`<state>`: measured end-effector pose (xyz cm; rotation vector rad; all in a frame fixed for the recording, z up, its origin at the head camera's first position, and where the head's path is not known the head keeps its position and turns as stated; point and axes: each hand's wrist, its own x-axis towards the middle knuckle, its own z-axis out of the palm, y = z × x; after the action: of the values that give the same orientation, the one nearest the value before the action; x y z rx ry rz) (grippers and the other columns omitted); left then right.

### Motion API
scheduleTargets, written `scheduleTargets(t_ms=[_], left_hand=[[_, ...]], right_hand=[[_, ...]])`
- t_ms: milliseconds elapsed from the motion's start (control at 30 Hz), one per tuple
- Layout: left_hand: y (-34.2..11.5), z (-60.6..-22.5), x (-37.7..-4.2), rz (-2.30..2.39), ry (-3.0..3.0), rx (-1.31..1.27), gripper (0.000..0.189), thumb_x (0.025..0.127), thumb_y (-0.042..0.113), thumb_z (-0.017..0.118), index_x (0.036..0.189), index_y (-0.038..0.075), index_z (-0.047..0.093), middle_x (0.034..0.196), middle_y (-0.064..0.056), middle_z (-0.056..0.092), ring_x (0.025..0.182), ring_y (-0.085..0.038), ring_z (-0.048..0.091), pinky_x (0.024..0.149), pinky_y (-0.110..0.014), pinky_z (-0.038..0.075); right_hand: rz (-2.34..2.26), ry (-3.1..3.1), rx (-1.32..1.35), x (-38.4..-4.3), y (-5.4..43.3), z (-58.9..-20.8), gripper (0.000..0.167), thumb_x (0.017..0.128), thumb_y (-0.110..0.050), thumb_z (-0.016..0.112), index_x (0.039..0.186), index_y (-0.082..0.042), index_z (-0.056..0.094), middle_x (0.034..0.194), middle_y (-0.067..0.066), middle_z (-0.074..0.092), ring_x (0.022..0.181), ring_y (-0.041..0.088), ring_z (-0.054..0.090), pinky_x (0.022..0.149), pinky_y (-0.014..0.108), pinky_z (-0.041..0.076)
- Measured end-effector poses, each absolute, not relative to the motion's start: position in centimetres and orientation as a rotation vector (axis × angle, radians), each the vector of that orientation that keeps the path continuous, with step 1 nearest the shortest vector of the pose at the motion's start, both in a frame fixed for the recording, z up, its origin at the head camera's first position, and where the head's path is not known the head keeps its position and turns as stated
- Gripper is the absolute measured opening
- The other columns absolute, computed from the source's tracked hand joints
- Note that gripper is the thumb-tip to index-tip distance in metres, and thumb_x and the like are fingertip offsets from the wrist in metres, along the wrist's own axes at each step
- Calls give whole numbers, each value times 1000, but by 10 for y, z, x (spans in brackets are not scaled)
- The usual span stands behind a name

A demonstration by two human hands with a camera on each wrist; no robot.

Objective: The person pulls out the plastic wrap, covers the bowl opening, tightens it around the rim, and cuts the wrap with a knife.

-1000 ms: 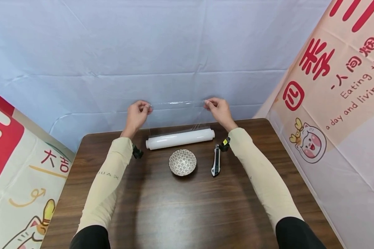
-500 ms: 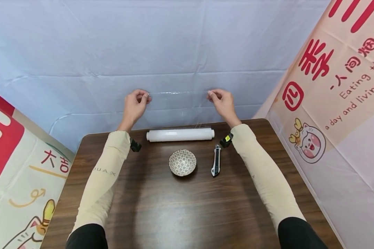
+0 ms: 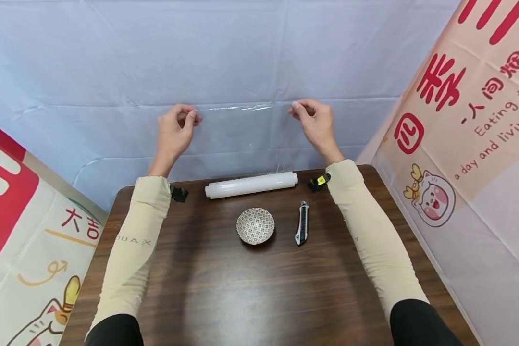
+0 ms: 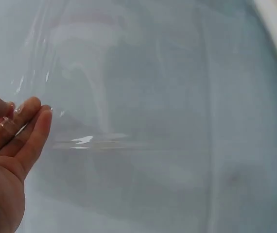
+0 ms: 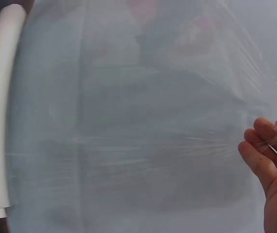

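Clear plastic wrap (image 3: 242, 108) stretches between my two raised hands and runs down to its white roll (image 3: 252, 185) near the table's far edge. My left hand (image 3: 176, 132) pinches one corner between thumb and fingers. Opposite it, my right hand (image 3: 315, 122) pinches the other corner. Shiny creases in the film (image 4: 85, 141) show in the left wrist view. In the right wrist view, fine folds of the film gather toward the right fingers (image 5: 260, 162). A small patterned bowl (image 3: 255, 226) sits in front of the roll, with a utility knife (image 3: 302, 223) to its right.
The brown wooden table (image 3: 242, 298) has its far edge just behind the roll, against a pale cloth backdrop (image 3: 225, 53). Printed banners flank it, one on the right (image 3: 467, 158) and one on the left (image 3: 39, 240).
Both hands have moved up and away, spreading slightly apart and drawing more wrap off the roll. The roll has shifted and turned slightly; the bowl and knife stay in place on the table.
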<state>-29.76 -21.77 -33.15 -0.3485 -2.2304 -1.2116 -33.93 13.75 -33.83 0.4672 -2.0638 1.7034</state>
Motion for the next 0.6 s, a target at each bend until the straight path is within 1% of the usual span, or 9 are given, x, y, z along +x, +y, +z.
scheduleTargets(t_ms=[67,133,167,233,300,433,467,533,600], left_hand=[[-216,-324,-294,-1197,-2215,-359,23,107,13,59,110,-6,71,98,-20,81,89,-25,79,80,-12,57],[-215,-317,-291,-1177,-2206,-372,23,107,13,59,109,-6,72,97,-19,81,87,-15,78,80,-11,57],[-215,-314,-290,-1168,-2204,-378,23,107,13,59,108,-6,72,97,-18,81,85,-9,76,80,-11,56],[-214,-309,-289,-1153,-2198,-392,23,107,13,59,107,-5,72,97,-17,81,83,-2,73,79,-10,55],[-214,-307,-289,-1141,-2195,-403,22,107,13,59,107,-5,72,97,-17,81,83,-1,72,78,-10,55],[-213,-305,-294,-1140,-2206,-400,22,107,13,59,108,-5,72,99,-17,81,87,-11,76,79,-12,56],[-213,-305,-295,-1142,-2210,-399,22,107,14,59,108,-4,73,99,-17,81,88,-12,76,80,-12,56],[-213,-306,-300,-1154,-2212,-398,23,107,15,59,109,-3,73,99,-16,81,87,-9,75,80,-13,57],[-213,-305,-303,-1160,-2211,-396,22,107,15,59,109,-3,73,98,-16,81,84,-2,72,79,-13,56]], right_hand=[[1714,-2046,475,-335,139,-331,29,102,-18,71,108,10,77,90,8,81,87,10,78,90,25,63],[1708,-2028,490,-332,140,-325,30,101,-19,71,106,10,77,86,1,80,85,6,77,90,25,63],[1708,-2020,494,-330,141,-323,30,101,-19,72,106,10,77,86,-1,80,84,5,77,90,25,63],[1687,-2013,504,-328,143,-319,30,101,-19,72,106,10,77,87,1,81,84,3,77,91,25,63],[1655,-2026,506,-327,144,-317,29,102,-20,71,106,8,78,89,5,81,85,3,77,91,25,62],[1592,-2075,486,-326,144,-318,28,102,-23,71,107,4,79,96,15,81,87,0,76,92,24,61],[1586,-2083,478,-327,145,-319,28,102,-23,71,108,3,80,97,17,81,87,0,75,92,24,61],[1575,-2096,466,-328,145,-321,28,102,-24,71,108,1,80,99,18,81,88,0,75,93,24,61],[1576,-2099,465,-328,146,-322,28,102,-25,71,109,1,80,99,18,81,89,0,75,94,25,61]])
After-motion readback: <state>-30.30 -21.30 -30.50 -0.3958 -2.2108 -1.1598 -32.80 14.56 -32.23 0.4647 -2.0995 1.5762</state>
